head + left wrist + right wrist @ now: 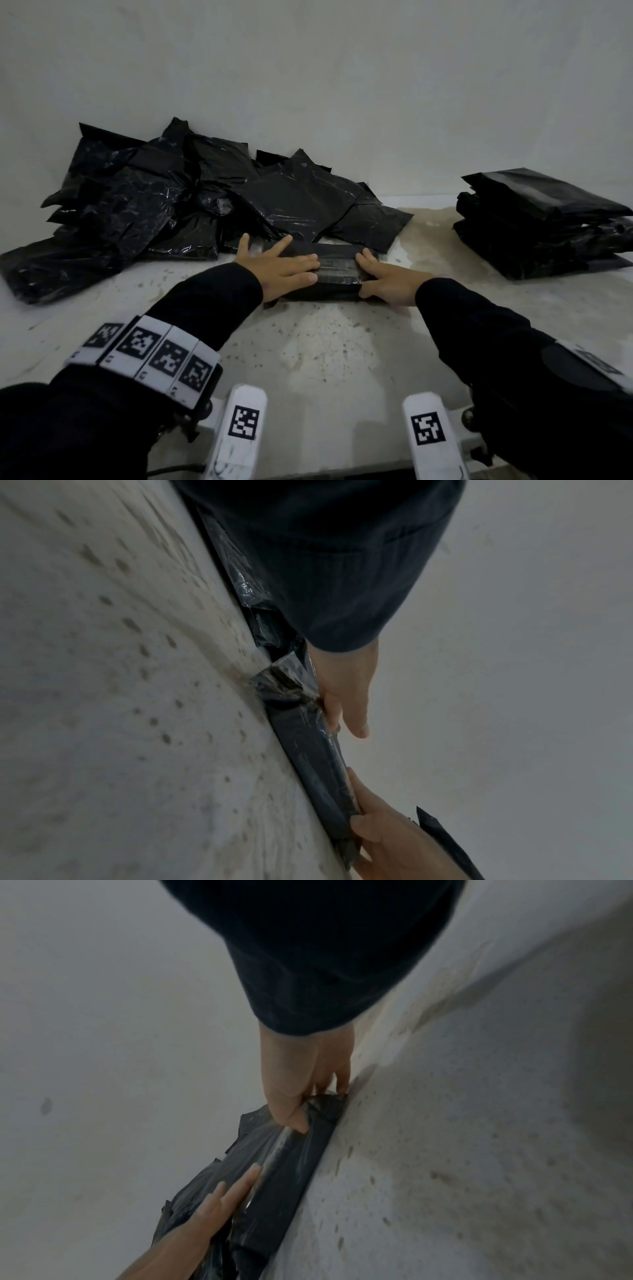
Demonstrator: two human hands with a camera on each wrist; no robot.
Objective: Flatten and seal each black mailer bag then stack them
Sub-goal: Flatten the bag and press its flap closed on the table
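Observation:
A folded black mailer bag (337, 274) lies on the table's middle, with a glossy strip along its top. My left hand (284, 270) lies flat on its left half, fingers straight and pressing down; the left wrist view shows this hand (346, 696) on the bag (315, 764). My right hand (380, 284) grips the bag's right end, fingers over the top and thumb on the near edge. In the right wrist view the right hand (308, 1085) has its thumb on the bag (291, 1172).
A loose pile of crumpled black bags (171, 205) fills the back left, touching the bag's far edge. A neat stack of black bags (541, 222) stands at the back right. Speckled table (325, 359), wall behind. Two white marker tabs (245, 421) sit at the near edge.

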